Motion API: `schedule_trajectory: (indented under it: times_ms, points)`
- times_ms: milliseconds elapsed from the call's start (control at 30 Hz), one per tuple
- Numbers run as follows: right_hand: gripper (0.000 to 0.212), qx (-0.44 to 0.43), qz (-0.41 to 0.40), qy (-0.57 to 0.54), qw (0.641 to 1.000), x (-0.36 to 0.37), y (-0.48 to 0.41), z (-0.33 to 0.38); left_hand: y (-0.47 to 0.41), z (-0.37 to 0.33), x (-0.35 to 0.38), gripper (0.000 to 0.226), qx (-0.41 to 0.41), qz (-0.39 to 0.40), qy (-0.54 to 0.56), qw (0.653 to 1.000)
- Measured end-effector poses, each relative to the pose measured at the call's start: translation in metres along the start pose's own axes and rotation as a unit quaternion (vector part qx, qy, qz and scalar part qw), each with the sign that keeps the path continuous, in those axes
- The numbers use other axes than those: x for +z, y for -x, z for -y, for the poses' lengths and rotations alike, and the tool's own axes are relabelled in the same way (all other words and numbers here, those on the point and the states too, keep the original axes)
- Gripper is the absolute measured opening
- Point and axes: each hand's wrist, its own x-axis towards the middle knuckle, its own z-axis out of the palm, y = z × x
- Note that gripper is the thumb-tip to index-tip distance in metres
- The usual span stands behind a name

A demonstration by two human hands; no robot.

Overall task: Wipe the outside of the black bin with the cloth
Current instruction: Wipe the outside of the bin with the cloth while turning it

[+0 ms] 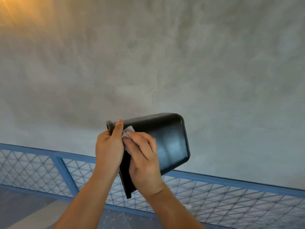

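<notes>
A glossy black bin (168,142) is held up in the air on its side, its bottom facing right and its rim toward the left. My left hand (109,146) grips the bin's rim, thumb over the outer wall. My right hand (145,161) presses a small white cloth (128,130) flat against the bin's outer side next to the rim. Most of the cloth is hidden under my right fingers.
A grey plastered wall (148,63) fills the view behind the bin. Below runs a blue metal frame with wire mesh panels (231,195). A warm light glows at the top left corner (11,9).
</notes>
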Motion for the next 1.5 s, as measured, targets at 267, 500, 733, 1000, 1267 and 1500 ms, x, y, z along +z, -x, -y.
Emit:
schedule_trajectory:
  times_ms: [267,500,733,1000,1267,1500]
  points:
    - [0.030,0.113,-0.101,0.104,0.983,-0.047,-0.030,-0.088,-0.017,-0.010,-0.027,0.030,-0.034,-0.022,0.031,0.999]
    - [0.031,0.082,-0.022,0.119,0.989,-0.059,0.033,-0.089,-0.027,-0.019,-0.040,0.026,-0.025,-0.047,0.061,0.997]
    - [0.044,0.236,-0.047,0.050,0.969,-0.073,0.053,-0.085,-0.027,-0.018,-0.039,0.024,-0.023,-0.023,0.045,0.998]
    - [0.030,0.288,-0.059,0.039,0.955,-0.090,0.000,-0.080,-0.018,-0.006,-0.024,0.027,-0.009,0.044,-0.013,0.999]
    - [0.027,0.030,0.059,0.110,0.992,-0.063,0.032,-0.058,-0.016,-0.007,-0.005,0.030,-0.022,0.023,0.009,0.999]
    - [0.025,0.120,-0.016,0.102,0.987,-0.082,-0.003,-0.085,-0.019,0.000,-0.012,0.029,-0.012,0.037,-0.035,0.999]
